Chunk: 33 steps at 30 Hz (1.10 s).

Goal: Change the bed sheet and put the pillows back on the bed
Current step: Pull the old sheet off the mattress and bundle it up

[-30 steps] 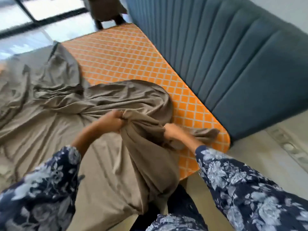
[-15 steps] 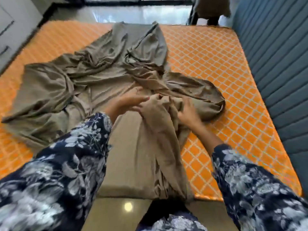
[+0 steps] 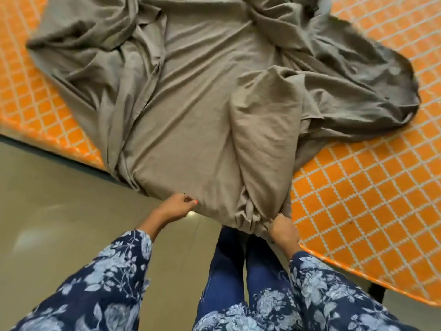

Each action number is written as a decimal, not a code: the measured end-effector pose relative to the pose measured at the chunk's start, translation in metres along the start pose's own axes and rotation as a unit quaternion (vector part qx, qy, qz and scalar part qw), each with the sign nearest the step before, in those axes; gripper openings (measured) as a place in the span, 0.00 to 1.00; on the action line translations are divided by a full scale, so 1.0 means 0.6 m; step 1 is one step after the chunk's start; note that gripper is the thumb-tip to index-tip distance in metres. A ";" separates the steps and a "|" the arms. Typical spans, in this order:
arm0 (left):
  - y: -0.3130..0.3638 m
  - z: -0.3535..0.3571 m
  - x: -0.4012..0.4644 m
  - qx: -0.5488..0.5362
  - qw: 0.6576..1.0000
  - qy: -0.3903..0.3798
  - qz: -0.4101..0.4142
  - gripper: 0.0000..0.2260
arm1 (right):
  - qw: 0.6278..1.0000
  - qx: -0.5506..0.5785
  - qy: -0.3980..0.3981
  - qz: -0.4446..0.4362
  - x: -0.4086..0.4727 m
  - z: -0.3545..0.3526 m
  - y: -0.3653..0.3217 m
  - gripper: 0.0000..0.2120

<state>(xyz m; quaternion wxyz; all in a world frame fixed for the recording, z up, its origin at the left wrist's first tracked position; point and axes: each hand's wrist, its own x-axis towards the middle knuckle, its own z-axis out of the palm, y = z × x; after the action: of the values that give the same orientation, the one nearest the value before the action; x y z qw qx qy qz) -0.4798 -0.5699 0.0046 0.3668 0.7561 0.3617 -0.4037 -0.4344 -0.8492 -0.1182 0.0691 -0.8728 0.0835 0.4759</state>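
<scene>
A taupe bed sheet (image 3: 191,111) lies crumpled across the orange mattress (image 3: 358,199) with its white lattice pattern, and its near part hangs over the mattress edge toward me. My left hand (image 3: 176,207) pinches the sheet's hanging edge at the left. My right hand (image 3: 282,229) grips the gathered, elastic-bunched hem at the right, just beside the mattress edge. A thick fold of sheet runs up from my right hand. No pillows are in view.
A glossy beige floor (image 3: 59,223) lies to the left and under me. My legs in blue trousers (image 3: 238,271) stand against the mattress edge. A dark bed leg (image 3: 377,291) shows under the mattress at the lower right.
My view has tilted down from the bed's top to its near edge. Both hands have come back from the middle of the sheet to its hanging hem.
</scene>
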 end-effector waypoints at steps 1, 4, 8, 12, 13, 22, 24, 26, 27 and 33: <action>-0.012 0.011 -0.005 -0.007 1.000 0.005 -0.006 0.14 | 0.999 -0.008 -0.010 -0.042 -0.001 -0.010 -0.004 0.16; -0.045 0.036 -0.037 -0.023 0.999 0.011 -0.027 0.19 | 0.976 0.033 -0.106 -0.187 -0.048 -0.045 -0.056 0.14; -0.054 0.048 -0.084 0.068 0.994 -0.079 -0.021 0.40 | 0.879 0.197 -0.270 -0.340 -0.182 -0.123 -0.185 0.13; -0.009 0.019 -0.131 0.070 0.995 -0.041 0.050 0.35 | 0.760 0.384 -0.314 -0.420 -0.300 -0.265 -0.302 0.07; 0.006 0.006 -0.141 0.023 0.996 0.014 0.084 0.28 | 0.733 0.412 -0.320 -0.437 -0.324 -0.301 -0.315 0.06; 0.203 -0.202 -0.178 -0.018 0.941 0.288 0.176 0.05 | 0.630 0.671 -0.079 -0.383 -0.333 -0.703 -0.335 0.11; 0.255 -0.257 -0.199 0.011 0.920 0.333 0.208 0.04 | 0.745 0.567 -0.001 -0.351 -0.287 -0.721 -0.327 0.06; 0.285 -0.304 -0.206 0.052 0.903 0.363 0.224 0.05 | 0.827 0.432 0.095 -0.346 -0.252 -0.686 -0.329 0.10; 0.293 -0.324 -0.205 0.073 0.894 0.373 0.236 0.07 | 0.841 0.363 0.145 -0.374 -0.239 -0.658 -0.336 0.19; 0.292 -0.411 -0.170 0.188 0.863 0.358 0.303 0.09 | 0.762 -0.002 0.272 -0.587 -0.267 -0.502 -0.431 0.28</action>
<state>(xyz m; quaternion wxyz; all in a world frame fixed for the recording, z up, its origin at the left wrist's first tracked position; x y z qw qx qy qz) -0.2888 -0.4687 0.2398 0.1673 0.9755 0.1387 -0.0346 -0.2181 -0.6444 0.1893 0.3080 -0.8438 -0.4310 0.0855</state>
